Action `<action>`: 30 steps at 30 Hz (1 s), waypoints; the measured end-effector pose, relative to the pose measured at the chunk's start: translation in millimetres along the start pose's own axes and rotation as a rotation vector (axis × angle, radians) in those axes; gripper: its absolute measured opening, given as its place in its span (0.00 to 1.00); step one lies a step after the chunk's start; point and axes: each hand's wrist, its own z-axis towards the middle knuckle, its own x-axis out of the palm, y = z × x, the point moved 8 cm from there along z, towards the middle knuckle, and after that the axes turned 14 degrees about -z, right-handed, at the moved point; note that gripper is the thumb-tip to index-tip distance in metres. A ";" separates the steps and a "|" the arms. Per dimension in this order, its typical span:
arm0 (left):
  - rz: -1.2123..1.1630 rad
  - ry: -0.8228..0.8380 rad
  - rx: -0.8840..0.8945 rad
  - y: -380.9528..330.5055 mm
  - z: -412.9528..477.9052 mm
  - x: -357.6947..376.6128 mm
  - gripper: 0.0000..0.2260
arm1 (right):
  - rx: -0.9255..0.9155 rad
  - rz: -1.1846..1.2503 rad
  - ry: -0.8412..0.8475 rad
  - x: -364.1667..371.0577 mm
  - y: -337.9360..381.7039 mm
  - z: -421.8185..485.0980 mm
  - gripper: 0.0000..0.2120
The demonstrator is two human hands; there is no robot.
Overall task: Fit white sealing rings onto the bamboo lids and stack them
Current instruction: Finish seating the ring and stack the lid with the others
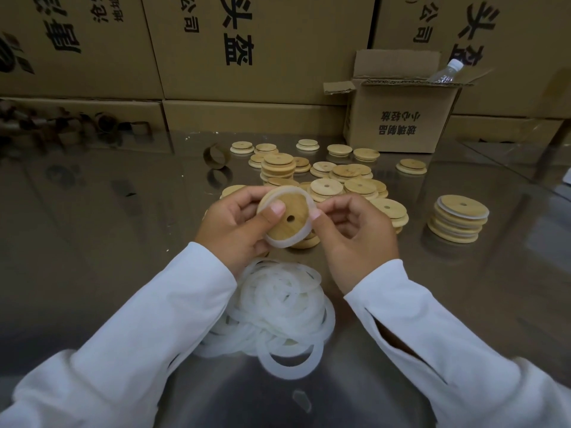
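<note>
Rings (278, 316) lie heaped on the worktop (92, 242) just below my wrists. Above them my left hand (234, 223) grips a lid (287, 216), thumb pressed on its face beside the hole, fingers curled behind. My right hand (355, 233) pinches the ring (279, 243) at the lid's right edge. The ring looks only part-seated, loose along the bottom. To do this well I'd hold the thumb firm so the lid can't spin, then walk the pinch round the rim, stretching evenly and leaving no twist. Ringed lids sit in a stack (460, 222) to my right; bare lids (340, 177) lie scattered beyond.
</note>
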 end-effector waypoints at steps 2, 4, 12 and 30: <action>0.008 0.032 -0.035 3.3 -0.4 2.5 0.15 | 0.004 -0.023 -0.024 -2.5 -1.5 1.0 0.07; 0.033 0.050 -0.065 6.6 -0.2 3.0 0.16 | -0.003 -0.047 -0.035 -3.9 -2.1 1.4 0.06; 0.161 -0.005 0.029 2.1 2.5 -4.1 0.06 | -0.057 -0.205 0.048 2.8 2.5 1.8 0.09; 0.245 0.008 0.133 -9.7 1.8 -1.7 0.07 | -0.046 -0.173 0.045 1.3 5.5 -1.8 0.07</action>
